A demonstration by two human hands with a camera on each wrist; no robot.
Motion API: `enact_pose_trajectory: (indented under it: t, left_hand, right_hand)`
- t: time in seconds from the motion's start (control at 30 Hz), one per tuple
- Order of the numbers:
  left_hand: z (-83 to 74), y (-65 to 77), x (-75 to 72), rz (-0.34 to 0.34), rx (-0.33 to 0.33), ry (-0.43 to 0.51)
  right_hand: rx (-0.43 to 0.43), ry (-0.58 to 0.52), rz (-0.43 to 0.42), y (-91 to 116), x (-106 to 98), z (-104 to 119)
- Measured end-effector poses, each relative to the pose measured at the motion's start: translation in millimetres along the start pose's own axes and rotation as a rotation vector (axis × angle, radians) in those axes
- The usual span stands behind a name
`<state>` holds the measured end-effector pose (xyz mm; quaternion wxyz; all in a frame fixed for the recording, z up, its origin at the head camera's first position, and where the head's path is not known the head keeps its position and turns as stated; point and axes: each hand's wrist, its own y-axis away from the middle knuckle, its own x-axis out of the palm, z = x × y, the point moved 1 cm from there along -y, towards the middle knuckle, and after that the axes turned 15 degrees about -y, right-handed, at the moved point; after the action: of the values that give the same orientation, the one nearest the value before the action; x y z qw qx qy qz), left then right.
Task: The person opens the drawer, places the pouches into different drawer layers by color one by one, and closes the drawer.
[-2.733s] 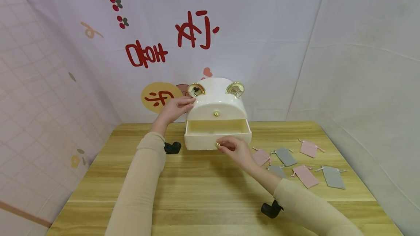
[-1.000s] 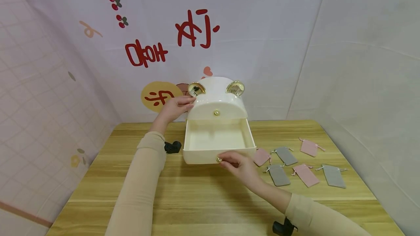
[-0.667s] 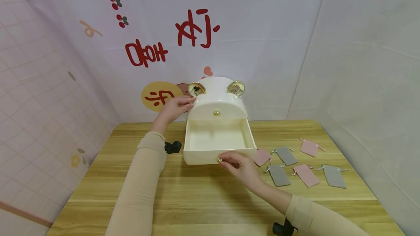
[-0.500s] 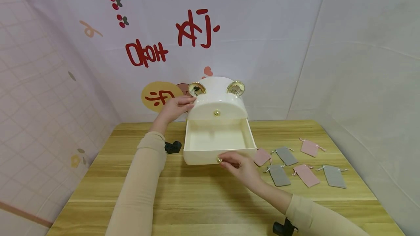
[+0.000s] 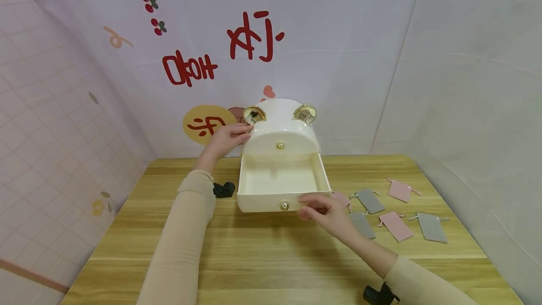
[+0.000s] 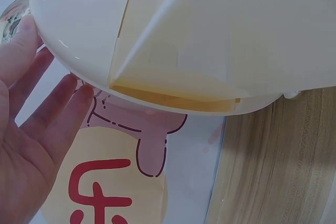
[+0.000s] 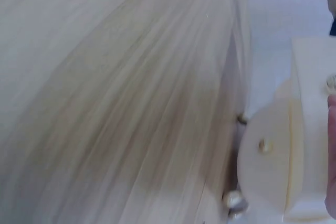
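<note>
A glossy white box with two drawers (image 5: 281, 128) and gold ear-like ornaments stands at the back of the table. Its lower drawer (image 5: 254, 203) is pulled far out, and the drawer's floor is bare. The left hand (image 5: 226, 140) rests on the box's upper left side, fingers fairly straight; in the left wrist view the fingertips lie along its curved edge. To the right of the gold drawer knob (image 5: 284, 205), the right hand (image 5: 328, 213) hovers at the drawer front, fingers loosely bent and off the knob. Only its finger (image 7: 332, 156) shows in the right wrist view.
Small pink and grey drawstring pouches lie on the right of the table, among them a grey pouch (image 5: 432, 228) and a pink pouch (image 5: 395, 226). A printed cloth (image 5: 338, 60) hangs behind the table (image 5: 254, 258). Black wrist devices (image 5: 223, 189) sit at both cuffs.
The right hand drew the lower drawer outward by its knob, held it there, then let go and moved slightly right. The left hand has stayed on the box.
</note>
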<state>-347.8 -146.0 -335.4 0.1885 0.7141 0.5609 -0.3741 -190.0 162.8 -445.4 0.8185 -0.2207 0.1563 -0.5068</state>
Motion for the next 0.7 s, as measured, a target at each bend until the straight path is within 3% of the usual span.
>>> enact_pose_trajectory:
  t: [0.17,0.43,0.7]
  left_hand:
    - [-1.6,0.3,-0.3,0.001,-0.003,-0.001]
    - [-3.8,1.9,-1.1,0.005,-0.008,-0.003]
    - [-3.1,1.5,-0.2,0.003,-0.011,-0.006]
  right_hand:
    - [-0.009,-0.031,-0.006,10.4,-23.1,5.1]
    - [0.056,0.030,-0.042,26.1,-60.0,15.5]
    - [0.149,0.068,-0.067,37.8,-100.0,11.2]
